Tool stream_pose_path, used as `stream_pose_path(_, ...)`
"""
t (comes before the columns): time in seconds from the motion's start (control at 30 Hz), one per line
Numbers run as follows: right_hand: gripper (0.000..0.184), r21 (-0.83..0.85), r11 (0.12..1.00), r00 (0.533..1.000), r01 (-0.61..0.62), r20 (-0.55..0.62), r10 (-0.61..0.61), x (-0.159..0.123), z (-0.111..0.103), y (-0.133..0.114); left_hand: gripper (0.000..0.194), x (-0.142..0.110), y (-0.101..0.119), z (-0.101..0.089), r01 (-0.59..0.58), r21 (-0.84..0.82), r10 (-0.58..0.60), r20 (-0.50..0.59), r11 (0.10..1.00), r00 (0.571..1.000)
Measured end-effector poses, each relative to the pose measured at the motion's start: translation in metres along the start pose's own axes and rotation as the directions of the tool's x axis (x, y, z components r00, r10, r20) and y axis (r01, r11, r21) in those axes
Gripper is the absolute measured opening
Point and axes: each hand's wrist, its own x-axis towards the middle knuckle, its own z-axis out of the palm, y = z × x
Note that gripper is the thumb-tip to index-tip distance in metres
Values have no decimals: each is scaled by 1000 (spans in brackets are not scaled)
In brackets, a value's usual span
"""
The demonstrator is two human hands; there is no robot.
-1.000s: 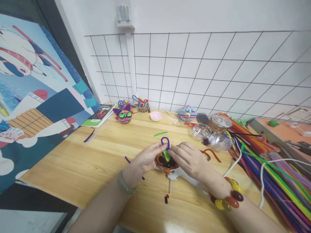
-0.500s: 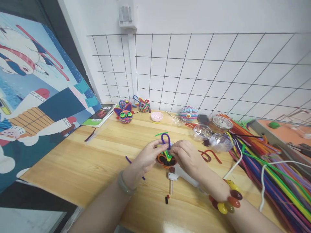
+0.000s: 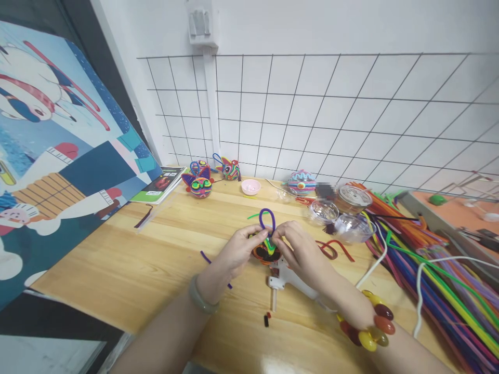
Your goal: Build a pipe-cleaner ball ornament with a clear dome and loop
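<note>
Both of my hands meet over the middle of the wooden table (image 3: 148,259). Between them is a small round craft ball (image 3: 265,252) wrapped in orange, black and green pipe cleaner. My left hand (image 3: 237,253) cups its left side with the fingers closed on it. My right hand (image 3: 300,253) pinches at its top, where a purple pipe-cleaner loop (image 3: 267,221) stands up. A white glue gun (image 3: 286,280) lies on the table just under my right hand.
Finished colourful craft animals (image 3: 199,182) and a striped ball (image 3: 302,182) stand at the back by the wire grid wall. Clear plastic half-shells (image 3: 323,210) and a heap of pipe cleaners (image 3: 436,270) fill the right side. A painted board (image 3: 58,145) leans at the left.
Both hands have lifted the craft ball a little up and away from me, off the glue gun. The purple loop now stands higher above my fingers.
</note>
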Motion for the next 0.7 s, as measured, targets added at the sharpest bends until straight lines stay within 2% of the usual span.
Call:
stream_pose_path(0.3, 9, -6, 999, 998, -54, -45, 53, -2, 3, 6, 28, -3, 1, 1, 1, 72, 0, -11, 997, 1000)
stream_pose_path(0.43, 8, -52, 999, 998, -2, -65, -2, -3, 6, 10, 32, -3, 1, 1, 37, 63, -35, -31, 997, 999)
stream_pose_path(0.6, 12, -203, 967, 982, 154, -79, -173, -3, 7, 9, 40, -3, 0, 0, 101, 28, -100, -29, 995, 995)
stream_pose_path(0.7, 13, -230, 960, 980, 162, -76, -184, -3, 9, 8, 39, -2, -1, -1, 122, 10, -122, -25, 992, 992)
